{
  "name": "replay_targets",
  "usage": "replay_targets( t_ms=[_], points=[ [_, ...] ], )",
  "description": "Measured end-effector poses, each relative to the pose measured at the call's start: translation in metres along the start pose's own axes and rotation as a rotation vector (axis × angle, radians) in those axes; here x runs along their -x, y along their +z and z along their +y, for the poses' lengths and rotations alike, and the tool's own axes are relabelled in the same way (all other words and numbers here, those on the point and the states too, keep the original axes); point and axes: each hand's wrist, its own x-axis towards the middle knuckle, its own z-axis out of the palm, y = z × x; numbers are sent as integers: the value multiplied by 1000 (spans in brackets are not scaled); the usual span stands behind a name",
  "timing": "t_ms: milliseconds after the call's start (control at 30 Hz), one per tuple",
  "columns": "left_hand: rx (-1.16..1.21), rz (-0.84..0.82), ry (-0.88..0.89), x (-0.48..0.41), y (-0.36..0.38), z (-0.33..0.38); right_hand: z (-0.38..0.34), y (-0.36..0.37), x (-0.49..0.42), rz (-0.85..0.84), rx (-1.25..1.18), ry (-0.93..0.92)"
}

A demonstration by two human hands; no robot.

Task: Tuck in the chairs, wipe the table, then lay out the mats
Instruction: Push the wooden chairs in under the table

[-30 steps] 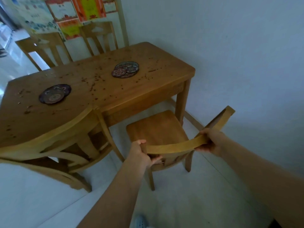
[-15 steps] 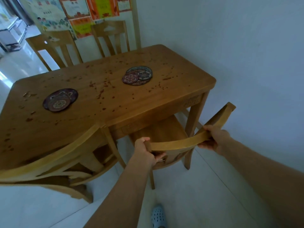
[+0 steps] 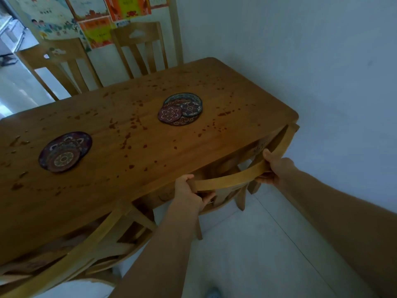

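My left hand (image 3: 189, 194) and right hand (image 3: 276, 168) were each clamped on the chair (image 3: 227, 181) top rail, at 5 o'clock. Within the last second its seat had gone under the worktop (image 3: 139, 147); I judged it nearly tucked. The worktop was spattered and unwiped, with mats (image 3: 180, 109) stacked at 12 and 9 o'clock. A white wall (image 3: 322, 61) stood at 3 o'clock.

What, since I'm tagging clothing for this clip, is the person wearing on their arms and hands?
Nothing that shows: the left hand and right hand are ungloved, both forearms are bare to the frame edge, with no sleeve, watch or bracelet in view.
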Motion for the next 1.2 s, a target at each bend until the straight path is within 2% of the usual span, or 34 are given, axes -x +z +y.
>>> replay_targets(
  t_ms=[333, 467, 533, 667, 900, 1067, 1200],
  points=[
    [55, -41, -54, -18, 10, 17, -16, 15, -12, 12, 74, 24],
    [37, -73, -57, -17, 5, 18, -14, 27, 0, 101, 116, -25],
    [45, -109, -71, -15, -1, 19, -7, 35, 10, 122, 132, -46],
    [60, -219, -82, -1, -19, 24, 9, 49, 43, 58, 123, -20],
    [-73, -353, 152, 65, -73, 28, 26, 72, 145, -122, 70, -13],
    [-56, -389, 342, 129, -138, 36, 50, 96, 235, -241, -48, -157],
    [-16, -403, 399, 177, -203, 41, 74, 118, 298, -323, -131, -212]
  ],
)
